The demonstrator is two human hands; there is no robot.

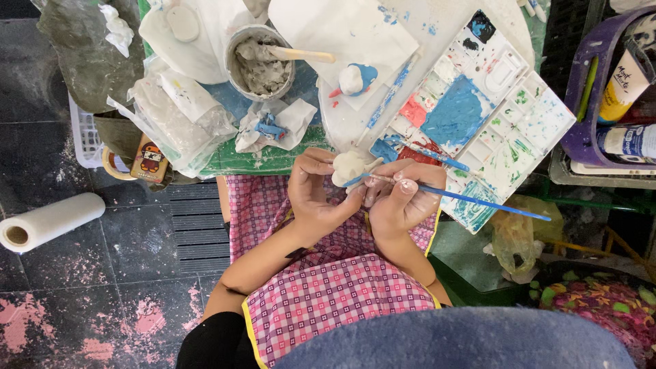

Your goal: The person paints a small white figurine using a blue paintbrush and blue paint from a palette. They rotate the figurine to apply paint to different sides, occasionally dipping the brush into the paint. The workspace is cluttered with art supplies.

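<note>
Holding white clay figure point(348, 166) in curled left hand point(316, 195); right hand point(403, 198) pinches blue paintbrush point(465, 198), tip seemingly touching figure, above paint palette point(540, 116).

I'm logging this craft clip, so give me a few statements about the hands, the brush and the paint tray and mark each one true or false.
1. The left hand holds a small white clay figure. True.
2. The right hand holds a red-handled brush. False: the brush has a blue handle.
3. The paint palette has a big blue patch. True.
4. The grey tub is empty. False: it holds grey paste and a wooden stick.
5. A paper roll lies on the dark floor. True.
</note>
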